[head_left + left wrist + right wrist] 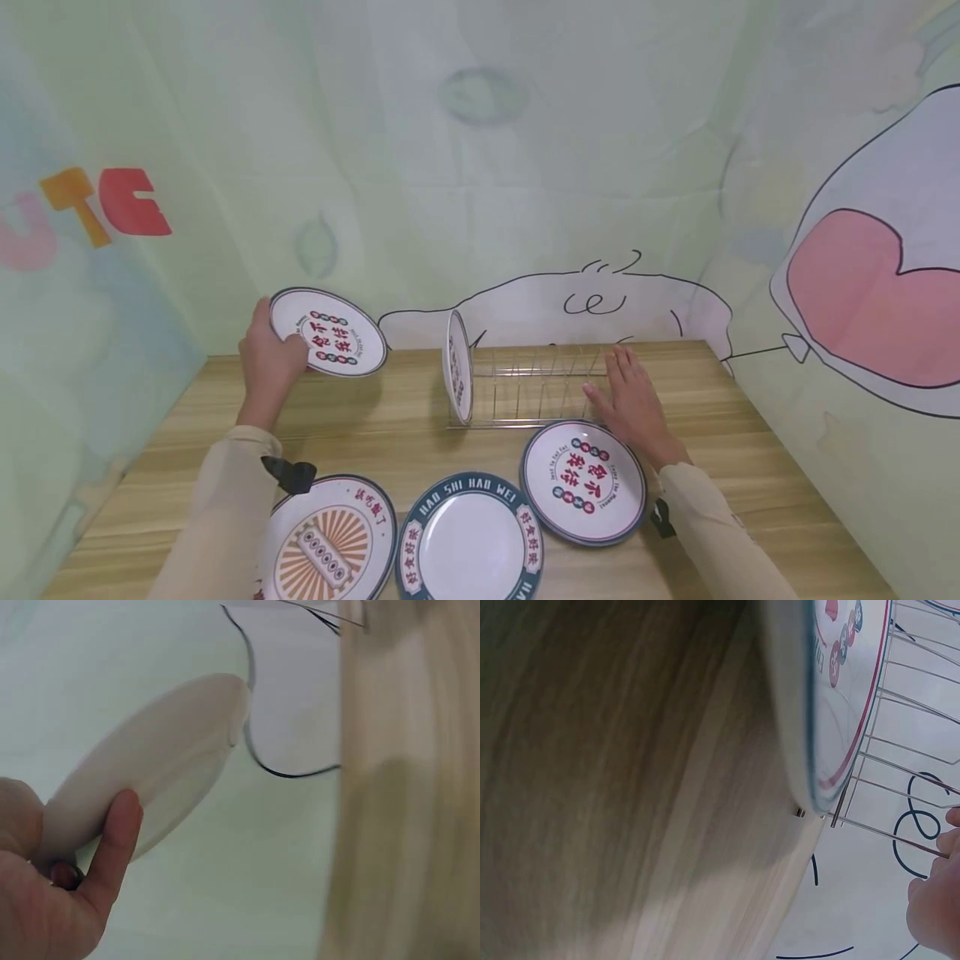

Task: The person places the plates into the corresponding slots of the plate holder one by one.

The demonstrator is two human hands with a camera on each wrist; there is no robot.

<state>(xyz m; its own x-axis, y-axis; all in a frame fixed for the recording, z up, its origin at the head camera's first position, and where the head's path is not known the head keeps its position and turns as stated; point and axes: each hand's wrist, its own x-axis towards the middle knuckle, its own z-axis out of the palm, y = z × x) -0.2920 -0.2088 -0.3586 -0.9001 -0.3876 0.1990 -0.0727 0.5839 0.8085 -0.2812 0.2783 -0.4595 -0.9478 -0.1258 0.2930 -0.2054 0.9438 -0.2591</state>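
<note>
My left hand (273, 354) grips the left edge of a round white plate (348, 325) with a dark rim and red and blue lettering, raised above the table. In the left wrist view the plate's pale underside (165, 742) shows, with a finger (116, 840) against it. A wire dish rack (517, 422) stands at the back of the table, one plate (457, 367) upright in its left end. At the rack's right end rests my right hand (637, 408), thumb spread from fairly straight fingers; in the right wrist view the fingers (934, 889) touch its wire.
Three plates lie in front of the rack: a lettered one (585, 483) by my right wrist, a blue-green-rimmed one (468, 542) in the middle, and one with orange rays (330, 537) under my left forearm. A printed curtain (480, 183) hangs behind the wooden table (720, 442).
</note>
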